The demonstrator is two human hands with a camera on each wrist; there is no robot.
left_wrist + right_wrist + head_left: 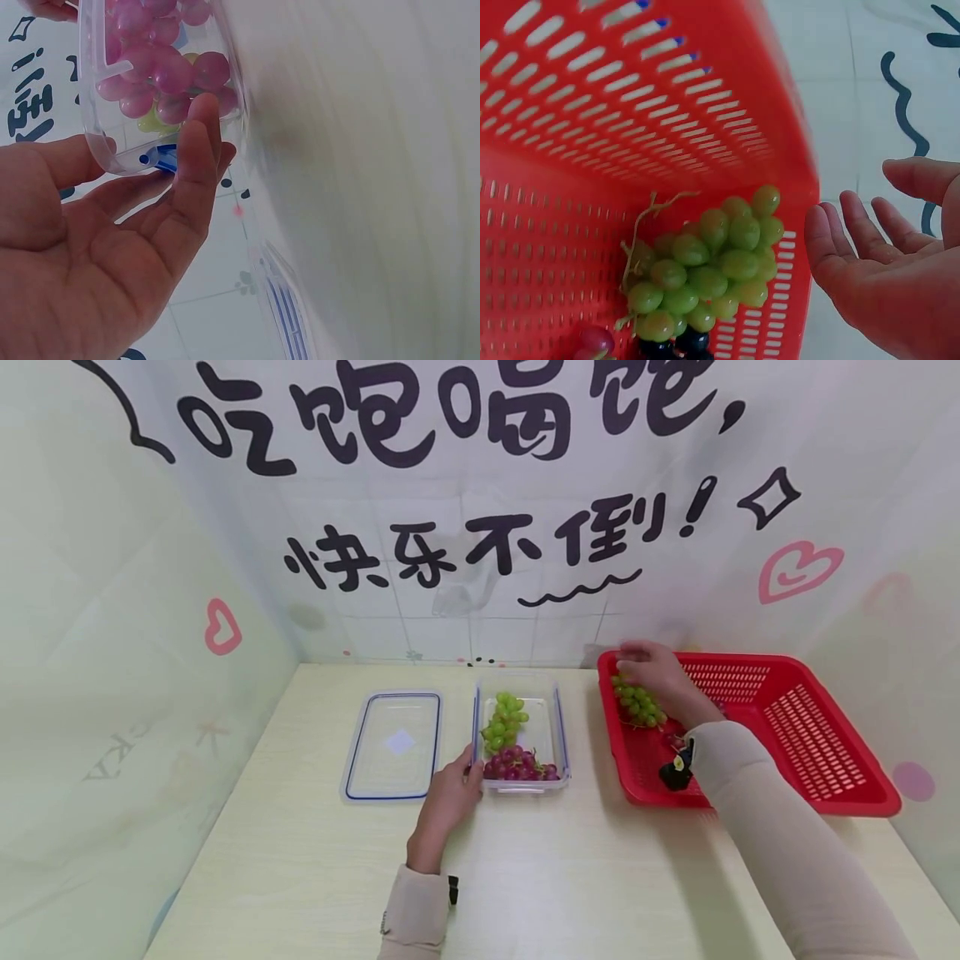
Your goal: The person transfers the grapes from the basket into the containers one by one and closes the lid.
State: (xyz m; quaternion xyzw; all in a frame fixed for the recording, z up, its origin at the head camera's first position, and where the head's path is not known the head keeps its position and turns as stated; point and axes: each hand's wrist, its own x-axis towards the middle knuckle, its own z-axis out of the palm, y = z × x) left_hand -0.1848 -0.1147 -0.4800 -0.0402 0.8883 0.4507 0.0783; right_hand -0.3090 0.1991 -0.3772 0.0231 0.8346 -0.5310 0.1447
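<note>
A clear plastic container [559,727] stands mid-table with green grapes [504,718] at its far end and red grapes [517,766] at its near end. My left hand [467,775] rests straight fingers against its near-left corner. In the left wrist view the fingers [196,150] press the container wall [97,127] beside the red grapes [157,67]. My right hand [649,668] hovers in the red basket [795,727] over a green grape bunch [639,703]. The right wrist view shows that hand [885,255] open, just right of the bunch [705,270], holding nothing.
The container's clear lid with blue trim [393,743] lies flat to its left. A few dark grapes [675,346] and a red grape [592,341] lie under the green bunch in the basket [592,112]. Printed walls close in on three sides.
</note>
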